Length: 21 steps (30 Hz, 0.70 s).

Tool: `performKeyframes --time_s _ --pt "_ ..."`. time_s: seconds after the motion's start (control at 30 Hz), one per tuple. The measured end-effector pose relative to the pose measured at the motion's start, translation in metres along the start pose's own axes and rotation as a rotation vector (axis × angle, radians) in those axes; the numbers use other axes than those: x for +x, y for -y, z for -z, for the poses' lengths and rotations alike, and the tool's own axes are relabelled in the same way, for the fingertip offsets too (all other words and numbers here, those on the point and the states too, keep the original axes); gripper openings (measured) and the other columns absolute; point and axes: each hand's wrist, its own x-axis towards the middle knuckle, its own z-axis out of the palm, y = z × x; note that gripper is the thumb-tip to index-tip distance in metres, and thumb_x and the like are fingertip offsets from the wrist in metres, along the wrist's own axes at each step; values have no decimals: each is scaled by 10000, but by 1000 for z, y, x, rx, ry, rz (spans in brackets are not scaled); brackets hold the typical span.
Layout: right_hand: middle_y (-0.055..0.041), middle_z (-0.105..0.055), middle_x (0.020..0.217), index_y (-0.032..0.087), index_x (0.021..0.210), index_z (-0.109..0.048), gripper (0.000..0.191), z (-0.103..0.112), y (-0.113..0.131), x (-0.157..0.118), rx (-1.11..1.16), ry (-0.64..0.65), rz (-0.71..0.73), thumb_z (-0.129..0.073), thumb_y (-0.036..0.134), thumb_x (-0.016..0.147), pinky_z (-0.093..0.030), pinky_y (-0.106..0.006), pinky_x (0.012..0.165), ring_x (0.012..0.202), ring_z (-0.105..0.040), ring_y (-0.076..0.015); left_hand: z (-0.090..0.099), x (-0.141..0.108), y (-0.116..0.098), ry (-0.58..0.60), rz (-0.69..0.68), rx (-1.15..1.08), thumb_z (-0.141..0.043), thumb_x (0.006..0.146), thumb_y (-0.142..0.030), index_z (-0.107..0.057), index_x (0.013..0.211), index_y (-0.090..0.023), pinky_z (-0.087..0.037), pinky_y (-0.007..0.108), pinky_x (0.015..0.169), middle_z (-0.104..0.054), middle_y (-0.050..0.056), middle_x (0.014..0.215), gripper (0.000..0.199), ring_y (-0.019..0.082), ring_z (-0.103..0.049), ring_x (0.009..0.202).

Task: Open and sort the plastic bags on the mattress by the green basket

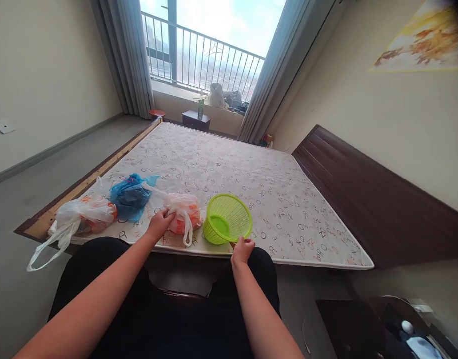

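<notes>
Green basket [228, 218], one only, tipped on its side at the mattress's [251, 174] near edge, rim pinched in right hand [243, 250] fingers; just beside it, white bag [184, 212] with orange contents, gripped at the neck by closed left hand [159, 224]. Three bags in all: blue bag [131, 197] next left, second white bag [83, 217] at the corner, handles hanging over the edge. Basket empty inside.

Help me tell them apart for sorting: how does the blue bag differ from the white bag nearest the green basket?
The blue bag is tinted blue with dark contents; the white bag is pale and shows orange contents. The blue bag lies untouched, while the left hand grips the white bag. The white bag sits beside the green basket, which the right hand holds; the blue bag lies farther left. Both are thin plastic on the mattress.
</notes>
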Motion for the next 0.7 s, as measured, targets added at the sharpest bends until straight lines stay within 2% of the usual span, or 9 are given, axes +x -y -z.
performKeyframes --time_s 0.07,0.13,0.23,0.33,0.43,0.5,0.57,0.63,0.7 --pt "41 -461 903 298 923 -274 349 -8 10 11 114 -205 -141 -573 318 745 -627 -299 622 723 -588 -128 2 2 1 41 6 49 -570 879 -482 -758 1160 -169 -520 308 888 -791 109 1163 461 285 -723 1071" --pt "55 -465 935 293 949 -287 386 -15 20 18 202 -258 -214 -611 252 743 -639 -298 674 718 -599 -100 3 4 0 71 -16 102 -550 900 -472 -765 1158 -167 -521 314 894 -794 116 1157 453 289 -725 1075" --pt "79 -485 887 285 971 -312 351 -27 27 14 257 -224 -263 -621 260 807 -617 -254 665 646 -591 -75 5 6 -1 124 -92 178 -531 924 -422 -767 1200 -170 -520 335 933 -788 120 1197 442 300 -719 1112" --pt "75 -514 800 275 969 -355 216 -40 22 -10 248 -161 -376 -511 421 936 -580 -248 592 575 -579 -98 7 6 1 215 -171 219 -528 928 -362 -769 1242 -204 -524 350 973 -786 96 1220 426 298 -720 1131" --pt "50 -540 768 256 929 -424 212 -55 16 -43 138 18 -406 -425 465 967 -577 -287 601 569 -569 -121 11 2 4 290 -238 242 -518 944 -353 -780 1233 -241 -532 355 987 -793 73 1204 406 288 -729 1111" --pt "18 -583 797 240 892 -500 164 -68 19 -61 -58 270 -184 -524 400 919 -587 -316 675 660 -608 -150 15 -1 6 342 -303 288 -512 949 -344 -791 1202 -247 -543 361 966 -796 78 1186 389 288 -734 1090" --pt "-44 -670 966 226 924 -609 99 -81 28 -70 -270 536 212 -611 316 885 -586 -368 878 908 -668 -198 19 -4 6 411 -412 345 -512 947 -328 -808 1128 -242 -551 366 940 -801 90 1137 357 287 -736 1059" --pt "-91 -675 1240 232 1087 -680 188 -94 37 -73 -404 750 542 -618 236 910 -491 -420 1107 1221 -615 -236 23 -5 5 470 -523 372 -512 947 -322 -815 1035 -232 -558 371 922 -802 99 1084 328 279 -735 1017" --pt "-105 -617 1401 234 1237 -667 313 -105 40 -74 -507 872 699 -635 196 928 -401 -446 1207 1376 -526 -249 25 -6 3 497 -588 360 -509 950 -318 -807 980 -229 -567 374 922 -798 97 1072 312 264 -732 999"
